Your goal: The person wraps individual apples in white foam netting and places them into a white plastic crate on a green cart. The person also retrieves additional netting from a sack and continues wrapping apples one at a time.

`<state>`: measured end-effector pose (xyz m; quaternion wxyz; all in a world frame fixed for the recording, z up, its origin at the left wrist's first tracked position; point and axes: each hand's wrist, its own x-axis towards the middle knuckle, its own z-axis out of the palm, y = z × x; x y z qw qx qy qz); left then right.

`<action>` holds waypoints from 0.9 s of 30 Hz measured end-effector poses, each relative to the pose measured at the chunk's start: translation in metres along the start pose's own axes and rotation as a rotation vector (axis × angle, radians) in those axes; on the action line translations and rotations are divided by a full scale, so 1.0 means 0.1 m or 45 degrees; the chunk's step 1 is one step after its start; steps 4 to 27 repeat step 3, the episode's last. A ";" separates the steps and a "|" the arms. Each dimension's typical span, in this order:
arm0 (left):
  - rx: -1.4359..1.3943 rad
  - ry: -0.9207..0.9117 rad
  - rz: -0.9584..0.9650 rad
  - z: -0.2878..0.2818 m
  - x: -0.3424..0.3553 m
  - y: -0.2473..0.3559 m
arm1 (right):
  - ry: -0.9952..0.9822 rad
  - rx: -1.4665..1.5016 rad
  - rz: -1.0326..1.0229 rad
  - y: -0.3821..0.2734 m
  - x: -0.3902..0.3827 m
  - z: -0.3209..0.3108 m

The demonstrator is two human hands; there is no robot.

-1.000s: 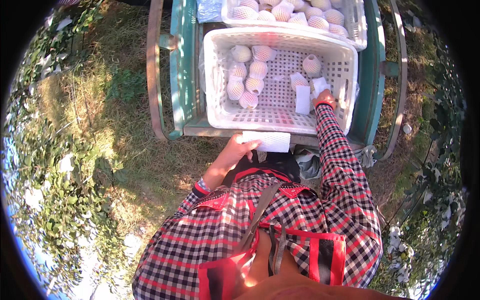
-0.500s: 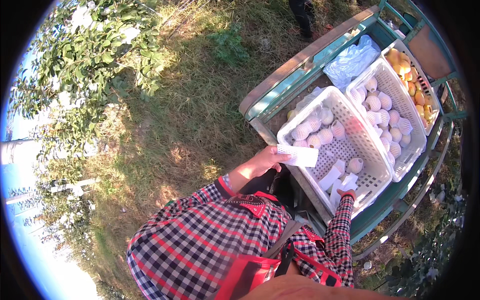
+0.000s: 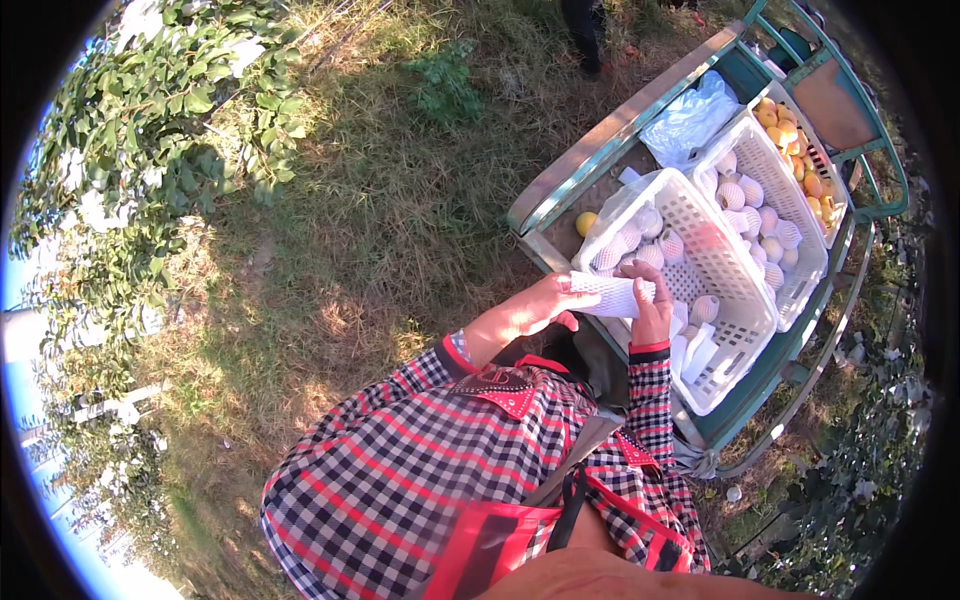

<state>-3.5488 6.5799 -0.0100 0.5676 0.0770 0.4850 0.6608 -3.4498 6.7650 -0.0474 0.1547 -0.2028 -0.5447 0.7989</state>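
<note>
Both hands — left hand [image 3: 535, 308], right hand [image 3: 650, 312] — on white foam sleeve [image 3: 612, 294]

Free room and obstacles around the near white crate [image 3: 740, 340]

Its far corner is filled with wrapped fruits [image 3: 650, 240], and white foam sleeves [image 3: 700, 350] stand at its near end; the middle floor is bare. Left of the crate, open grass [image 3: 380, 240] leaves room.
</note>
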 end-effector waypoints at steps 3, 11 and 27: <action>-0.520 -0.103 0.003 -0.42 -0.11 -0.25 | -0.037 -0.197 0.001 0.43 0.02 0.15; -0.520 -0.103 0.003 -0.42 -0.11 -0.25 | -0.037 -0.197 0.001 0.43 0.02 0.15; -0.520 -0.103 0.003 -0.42 -0.11 -0.25 | -0.037 -0.197 0.001 0.43 0.02 0.15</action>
